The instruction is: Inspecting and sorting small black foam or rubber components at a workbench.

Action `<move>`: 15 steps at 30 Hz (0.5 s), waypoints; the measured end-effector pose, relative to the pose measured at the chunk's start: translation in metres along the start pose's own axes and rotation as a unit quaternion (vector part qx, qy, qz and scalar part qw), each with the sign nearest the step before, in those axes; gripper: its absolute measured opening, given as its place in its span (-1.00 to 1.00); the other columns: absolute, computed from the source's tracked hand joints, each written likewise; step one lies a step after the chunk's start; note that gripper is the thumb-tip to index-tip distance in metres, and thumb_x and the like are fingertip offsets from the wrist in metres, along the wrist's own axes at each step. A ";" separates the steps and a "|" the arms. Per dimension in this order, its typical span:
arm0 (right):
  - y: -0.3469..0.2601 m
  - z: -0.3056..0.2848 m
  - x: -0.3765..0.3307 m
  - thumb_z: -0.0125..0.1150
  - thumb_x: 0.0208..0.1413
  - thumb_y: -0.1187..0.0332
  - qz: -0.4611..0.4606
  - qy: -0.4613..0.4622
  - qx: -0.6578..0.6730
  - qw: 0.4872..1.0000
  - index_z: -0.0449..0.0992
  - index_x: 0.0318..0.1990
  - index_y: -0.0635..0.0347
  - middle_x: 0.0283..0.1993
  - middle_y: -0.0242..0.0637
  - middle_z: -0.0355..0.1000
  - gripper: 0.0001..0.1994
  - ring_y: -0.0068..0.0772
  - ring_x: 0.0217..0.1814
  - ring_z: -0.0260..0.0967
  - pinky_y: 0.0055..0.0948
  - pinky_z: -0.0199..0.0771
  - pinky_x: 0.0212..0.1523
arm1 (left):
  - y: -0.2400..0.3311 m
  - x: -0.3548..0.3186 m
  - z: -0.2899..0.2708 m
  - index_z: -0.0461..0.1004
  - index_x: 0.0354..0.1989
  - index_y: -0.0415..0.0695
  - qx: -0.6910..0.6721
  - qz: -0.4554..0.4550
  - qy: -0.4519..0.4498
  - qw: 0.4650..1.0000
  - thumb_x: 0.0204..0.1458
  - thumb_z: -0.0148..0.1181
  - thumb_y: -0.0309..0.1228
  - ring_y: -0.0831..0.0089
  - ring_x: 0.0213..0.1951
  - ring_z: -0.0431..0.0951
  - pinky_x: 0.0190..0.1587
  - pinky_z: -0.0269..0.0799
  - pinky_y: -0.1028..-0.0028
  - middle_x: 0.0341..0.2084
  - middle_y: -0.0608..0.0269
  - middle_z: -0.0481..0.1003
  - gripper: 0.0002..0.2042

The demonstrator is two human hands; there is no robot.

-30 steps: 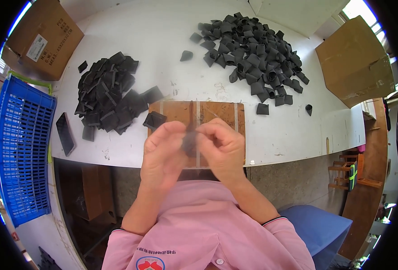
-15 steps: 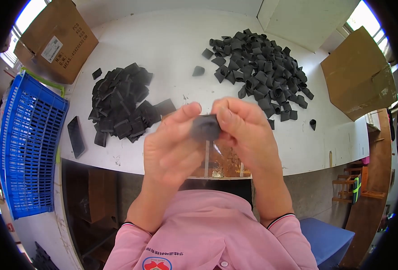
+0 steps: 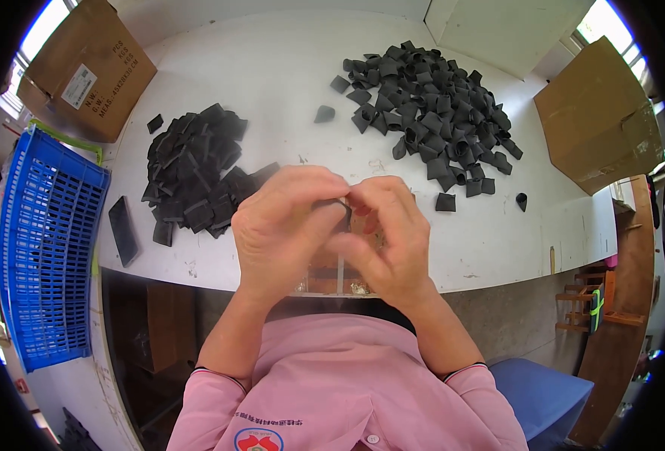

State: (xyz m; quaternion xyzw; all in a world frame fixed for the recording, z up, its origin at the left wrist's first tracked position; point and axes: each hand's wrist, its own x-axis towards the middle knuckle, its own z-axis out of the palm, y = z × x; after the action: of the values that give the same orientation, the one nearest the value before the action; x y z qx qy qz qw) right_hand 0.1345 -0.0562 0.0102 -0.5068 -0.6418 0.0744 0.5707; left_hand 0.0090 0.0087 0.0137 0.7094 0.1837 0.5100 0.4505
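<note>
Pinched between the thumb and fingers of the left hand (image 3: 280,233), a small black piece (image 3: 344,218) sits above the front of a white table (image 3: 490,244), before a person in a pink shirt (image 3: 325,361); the right hand (image 3: 392,240) curls at its right edge, though blur leaves it unclear whether those fingers close on it. At far left stands a blue plastic crate (image 3: 54,248), with a cardboard box (image 3: 84,71) behind it and a dark phone (image 3: 123,231) lying to its right. Next comes a heap of flat black pieces (image 3: 189,165), partly hidden by the left hand. A brown board (image 3: 322,279) shows beneath the hands. Farther right spreads a larger pile of looped black pieces (image 3: 430,105), a cone-shaped black piece (image 3: 522,201) lying apart from it, and a second cardboard box (image 3: 599,116) at the table's right side.
</note>
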 end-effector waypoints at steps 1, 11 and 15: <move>-0.004 0.004 0.000 0.33 -0.21 0.37 0.009 0.010 -0.009 1.000 0.39 -0.26 0.30 -0.37 -0.22 0.29 -0.66 -0.37 -0.44 0.31 -0.50 0.34 -0.52 | -0.003 -0.002 0.001 0.45 -0.34 -0.24 -0.050 -0.011 0.023 0.998 -0.15 0.04 -0.71 0.50 -0.30 0.41 -0.24 0.34 0.53 -0.34 0.23 0.46 -0.81; -0.008 0.009 0.012 0.26 -0.28 0.59 -0.016 0.034 -0.035 0.999 0.43 -0.44 0.29 -0.53 -0.28 0.29 -0.83 -0.37 -0.53 0.27 -0.48 0.27 -0.59 | -0.006 -0.019 0.001 0.34 -0.31 -0.22 -0.460 -0.157 0.142 0.862 0.08 -0.03 -0.46 0.36 -0.18 0.32 -0.08 0.28 0.39 -0.35 0.22 0.34 -0.91; 0.000 0.013 0.004 0.25 -0.31 0.61 -0.038 0.038 -0.050 0.997 0.42 -0.45 0.29 -0.54 -0.28 0.29 -0.82 -0.33 -0.54 0.24 -0.47 0.24 -0.59 | -0.004 -0.026 0.002 0.35 -0.31 -0.23 -0.395 -0.153 0.149 0.894 0.08 -0.02 -0.46 0.38 -0.22 0.33 -0.06 0.24 0.41 -0.38 0.20 0.36 -0.90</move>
State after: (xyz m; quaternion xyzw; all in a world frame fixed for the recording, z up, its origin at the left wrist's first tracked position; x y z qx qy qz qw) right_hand 0.1242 -0.0467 0.0086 -0.5119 -0.6414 0.0009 0.5714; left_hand 0.0013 -0.0084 -0.0043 0.3520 0.1383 0.5649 0.7334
